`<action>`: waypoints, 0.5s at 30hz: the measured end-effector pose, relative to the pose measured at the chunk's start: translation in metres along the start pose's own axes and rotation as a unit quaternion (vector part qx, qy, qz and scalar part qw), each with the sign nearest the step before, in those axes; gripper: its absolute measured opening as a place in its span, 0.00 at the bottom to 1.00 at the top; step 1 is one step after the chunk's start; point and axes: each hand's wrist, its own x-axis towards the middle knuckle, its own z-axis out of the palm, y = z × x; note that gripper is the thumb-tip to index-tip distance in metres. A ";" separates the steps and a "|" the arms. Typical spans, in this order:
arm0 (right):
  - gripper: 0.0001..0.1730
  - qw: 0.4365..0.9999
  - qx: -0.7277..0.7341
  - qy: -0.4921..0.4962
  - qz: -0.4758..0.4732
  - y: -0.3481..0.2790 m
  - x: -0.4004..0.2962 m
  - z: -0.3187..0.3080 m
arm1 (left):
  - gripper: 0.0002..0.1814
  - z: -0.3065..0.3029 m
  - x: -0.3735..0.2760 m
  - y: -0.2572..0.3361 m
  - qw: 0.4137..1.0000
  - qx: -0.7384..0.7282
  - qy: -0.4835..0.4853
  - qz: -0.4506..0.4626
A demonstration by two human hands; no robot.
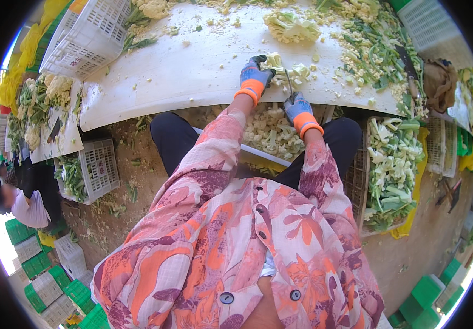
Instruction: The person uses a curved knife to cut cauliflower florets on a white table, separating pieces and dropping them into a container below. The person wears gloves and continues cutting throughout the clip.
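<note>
My left hand [257,75], in a blue-grey work glove with an orange cuff, has its fingers around the left side of a cauliflower piece [274,61] at the front of the white table [170,70]. In my right hand [298,107], gloved alike, is a knife [289,81] with a narrow blade, which reaches up among cut cauliflower florets [300,72]. A larger cauliflower head [292,28] lies farther back on the table. Below the table edge, between my knees, cut florets [271,130] fill a container [261,153].
At right stands a crate of cauliflower stems and leaves [394,164]. Leaf trimmings [374,53] and a broad dark-bladed knife [407,61] lie at the table's right. A white plastic crate [90,37] is at its back left. Another person [28,205] is at far left.
</note>
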 end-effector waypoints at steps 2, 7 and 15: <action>0.21 1.000 0.018 0.016 0.005 0.007 -0.010 0.008 | 0.27 -0.004 -0.005 0.004 0.996 -0.078 -0.032 -0.026; 0.21 0.999 0.031 0.026 -0.010 0.010 -0.033 0.015 | 0.27 -0.017 -0.001 -0.007 0.984 -0.165 -0.053 -0.041; 0.20 0.995 0.038 0.085 -0.030 0.025 -0.033 0.037 | 0.21 -0.057 -0.015 -0.017 0.907 -0.392 -0.121 -0.097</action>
